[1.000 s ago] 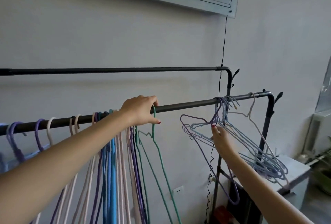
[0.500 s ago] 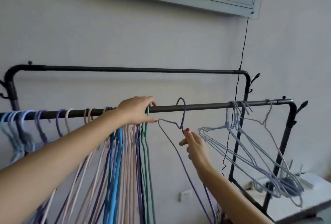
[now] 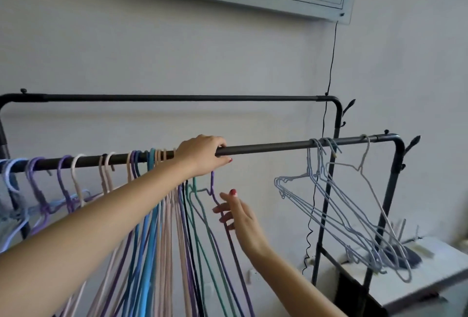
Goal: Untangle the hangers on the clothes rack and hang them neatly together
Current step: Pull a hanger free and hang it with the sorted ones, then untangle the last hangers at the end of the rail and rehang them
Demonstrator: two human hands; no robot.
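L hand (image 3: 202,156) gripped front rail (image 3: 273,147), thumb under, at right end of neat bunch (image 3: 162,228). Purple hanger (image 3: 214,190) hung just beside it — neck touching R hand (image 3: 239,218), fingers loose, not clearly pinching. Tangled pale-blue hangers (image 3: 336,205) lay well apart, toward rail's right end, long axes slanting down-right — R hand nearer, prob. next reach.

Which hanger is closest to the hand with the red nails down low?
The purple hanger, last on the right of the tidy bunch. The right hand touches its wire; the pale blue hangers dangle farther right, untouched.
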